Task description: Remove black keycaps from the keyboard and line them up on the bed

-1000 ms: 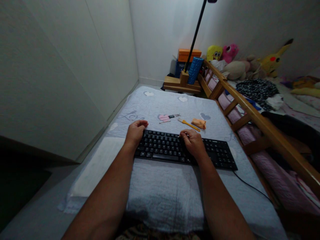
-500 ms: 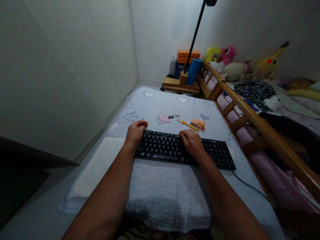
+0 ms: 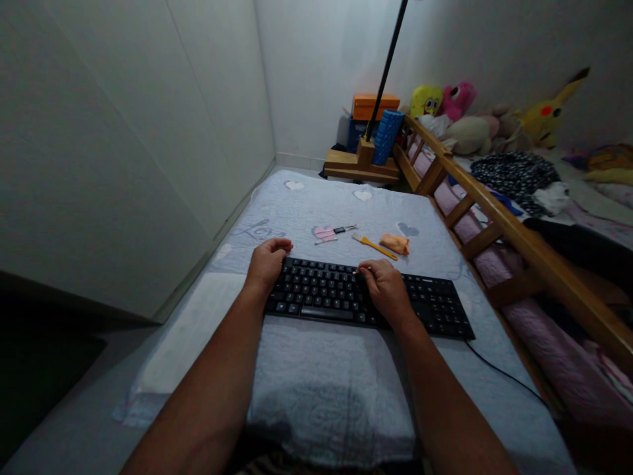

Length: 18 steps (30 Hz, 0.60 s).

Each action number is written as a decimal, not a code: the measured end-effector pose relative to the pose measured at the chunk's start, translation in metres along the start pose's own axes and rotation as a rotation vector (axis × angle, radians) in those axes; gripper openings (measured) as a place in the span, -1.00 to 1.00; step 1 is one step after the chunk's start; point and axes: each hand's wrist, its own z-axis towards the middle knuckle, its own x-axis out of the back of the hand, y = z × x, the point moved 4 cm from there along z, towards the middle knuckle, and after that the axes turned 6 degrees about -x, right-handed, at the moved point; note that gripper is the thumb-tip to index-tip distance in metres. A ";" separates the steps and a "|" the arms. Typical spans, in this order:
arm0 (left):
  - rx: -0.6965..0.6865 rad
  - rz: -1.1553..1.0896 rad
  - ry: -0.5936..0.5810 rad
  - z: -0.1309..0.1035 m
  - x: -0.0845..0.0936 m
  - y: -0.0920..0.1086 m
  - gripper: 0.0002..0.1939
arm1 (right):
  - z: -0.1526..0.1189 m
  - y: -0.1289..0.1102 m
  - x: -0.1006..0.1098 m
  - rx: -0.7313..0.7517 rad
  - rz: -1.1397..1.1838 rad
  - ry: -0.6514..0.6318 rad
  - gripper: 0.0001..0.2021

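A black keyboard (image 3: 321,290) lies flat on the light blue cloth (image 3: 316,369). At its upper left corner rests my left hand (image 3: 267,264), its fingers curled against the edge. My right hand (image 3: 383,287) is over the keys right of the middle, thumb and forefinger pinched on something small and pale that I cannot make out. Beyond the keyboard are a yellow-handled brush (image 3: 378,247), a crumpled orange cloth (image 3: 394,244), a tool with a black and pink handle (image 3: 339,231) and a thin white stick (image 3: 326,241).
White paper (image 3: 192,336) lies at the left. A wooden bed rail (image 3: 484,204) runs along the right, with plush toys (image 3: 467,132) behind it. The keyboard's cable (image 3: 504,373) trails right. A wooden stand (image 3: 363,165) is at the back.
The view has shifted slightly. My right hand has moved a little right over the keys, still pinched. My left hand stays at the keyboard's corner.
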 end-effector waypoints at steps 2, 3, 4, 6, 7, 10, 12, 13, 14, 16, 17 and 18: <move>-0.003 0.007 -0.001 0.000 0.000 0.000 -0.72 | -0.001 0.002 0.003 -0.014 -0.002 0.011 -0.80; -0.005 0.011 0.000 0.000 0.000 -0.001 -0.72 | -0.001 0.003 0.004 -0.019 0.000 0.015 -0.80; -0.004 0.014 0.001 0.000 0.000 -0.001 -0.72 | -0.001 0.004 0.005 -0.024 0.004 0.018 -0.79; -0.001 0.013 0.002 0.000 0.000 -0.001 -0.71 | -0.002 0.006 0.006 -0.033 0.014 0.024 -0.80; 0.001 0.012 0.002 0.000 0.000 -0.001 -0.71 | -0.002 0.007 0.007 -0.039 0.016 0.028 -0.80; 0.010 0.028 0.003 -0.001 0.000 0.000 -0.70 | -0.002 0.009 0.007 -0.052 0.011 0.033 -0.79; 0.013 0.051 0.001 -0.002 0.000 0.001 -0.70 | -0.002 0.009 0.006 -0.051 0.014 0.031 -0.78; 0.012 0.059 -0.001 -0.002 0.000 0.002 -0.70 | -0.002 0.009 0.006 -0.050 0.020 0.029 -0.78; 0.011 0.064 -0.002 -0.002 0.000 0.002 -0.70 | -0.002 0.009 0.005 -0.050 0.029 0.027 -0.79; 0.013 0.061 -0.005 -0.002 0.000 0.002 -0.70 | -0.002 0.008 0.004 -0.049 0.045 0.024 -0.80; 0.015 0.059 -0.005 -0.001 0.000 0.001 -0.69 | -0.001 0.007 0.003 -0.048 0.050 0.023 -0.81; 0.015 0.059 -0.004 -0.001 0.000 0.001 -0.69 | -0.001 0.007 0.003 -0.047 0.054 0.023 -0.82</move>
